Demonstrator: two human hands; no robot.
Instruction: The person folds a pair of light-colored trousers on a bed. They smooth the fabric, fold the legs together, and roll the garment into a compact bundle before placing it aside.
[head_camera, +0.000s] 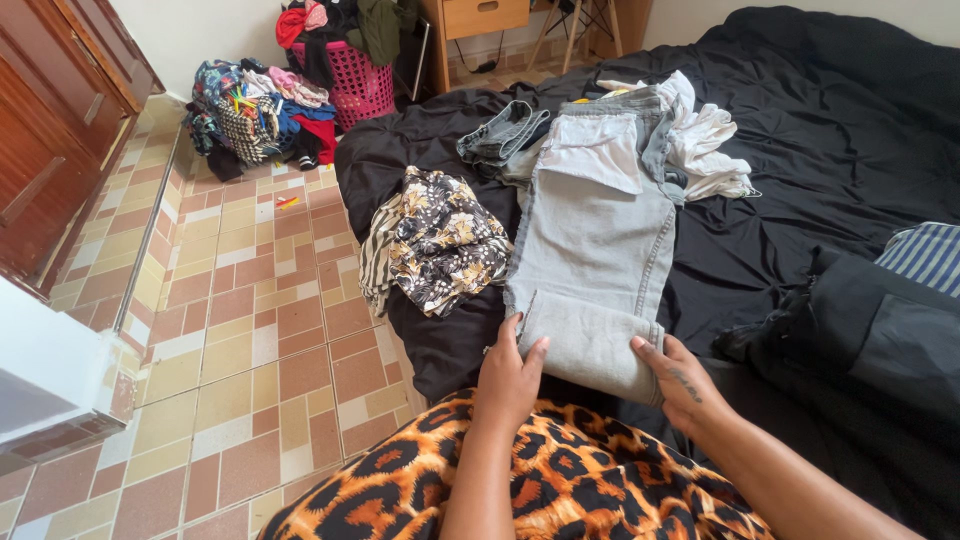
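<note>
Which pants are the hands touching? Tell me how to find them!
Look at the black bed. Both hands, left and right, rest on the near end of the jeans lying lengthwise there. They are plain pale grey, unlike the flowery cloth beside them.

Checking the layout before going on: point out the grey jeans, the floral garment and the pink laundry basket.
grey jeans (600, 250), head view, middle of the leg
floral garment (445, 245), head view, centre of the crumpled cloth
pink laundry basket (362, 88), head view, front wall

head cam | looks down, near | over bed (800, 150) edge (single view)
</note>
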